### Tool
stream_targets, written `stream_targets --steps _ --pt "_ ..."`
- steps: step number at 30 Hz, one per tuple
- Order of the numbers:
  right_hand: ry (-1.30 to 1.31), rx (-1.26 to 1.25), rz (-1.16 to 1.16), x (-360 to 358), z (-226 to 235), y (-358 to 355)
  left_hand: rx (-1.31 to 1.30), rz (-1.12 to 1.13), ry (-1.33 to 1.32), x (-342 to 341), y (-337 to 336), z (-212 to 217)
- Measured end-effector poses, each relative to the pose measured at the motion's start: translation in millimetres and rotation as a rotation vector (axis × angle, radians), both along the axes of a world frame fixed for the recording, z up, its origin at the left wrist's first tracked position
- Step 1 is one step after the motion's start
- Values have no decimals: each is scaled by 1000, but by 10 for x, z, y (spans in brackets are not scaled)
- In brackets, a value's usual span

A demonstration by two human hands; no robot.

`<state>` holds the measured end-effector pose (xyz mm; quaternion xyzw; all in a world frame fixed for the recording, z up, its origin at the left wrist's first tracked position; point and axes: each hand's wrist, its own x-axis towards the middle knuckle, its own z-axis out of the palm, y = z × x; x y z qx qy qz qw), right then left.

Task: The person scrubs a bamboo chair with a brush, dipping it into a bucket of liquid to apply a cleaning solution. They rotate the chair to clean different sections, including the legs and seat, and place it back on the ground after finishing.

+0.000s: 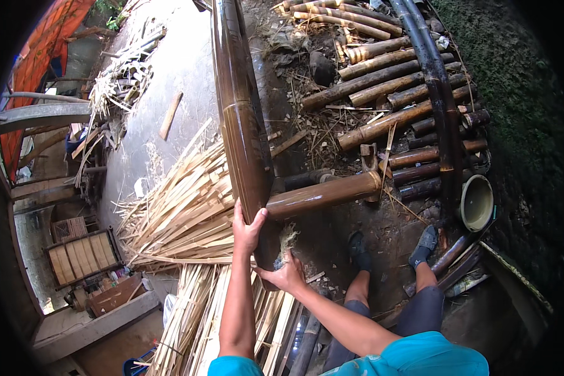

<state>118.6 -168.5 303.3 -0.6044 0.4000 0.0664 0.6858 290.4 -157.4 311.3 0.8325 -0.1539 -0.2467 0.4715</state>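
Glossy pole, partly hidden hold: slipping looked the main risk

Nearest me, the right hand (286,274) was closed around a frayed, greyish-beige tuft of fibre (288,240), beside the pole's near end, one digit reaching to its dark side. If that tuft bunched or slid, bare skin could rub the pole directly; any splinter there might cut.

The left hand (247,230) lay spread against the long, glossy brown bamboo pole (238,119); how far its fingers wrapped underneath, couldn't tell. The pole ran from the hands away to the top edge. Its shine suggested wet, so a weak hold could let it roll.

Just past the hands, a short, round brown bamboo length (326,195) met the pole's right side. If that worked loose, the pole might swing toward the feet (360,252).

Left, pale split bamboo strips (182,203) fanned out near the pole: snag hazard. Farther right, stacked round bamboo poles (391,123) could roll if knocked.
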Motion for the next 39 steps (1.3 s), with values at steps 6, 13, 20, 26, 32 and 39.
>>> stream_targets --steps 6,13,20,26,32,39 --pt "-49 -54 44 182 -102 169 -61 -33 48 189 192 -39" --pt "-180 66 123 -633 -631 -631 15 23 36 4 40 -222" --pt "67 250 -5 -2958 -1552 -2231 43 182 22 -378 144 -532" --pt "303 275 -793 -4946 -2402 -3520 105 88 -69 -781 -486 -591" --pt "754 -296 -504 -6376 -4585 -5012 206 260 -252 -699 -132 -470" --pt "1218 -430 22 -5855 -5900 -5147 311 351 -638 -1228 -449 -170"
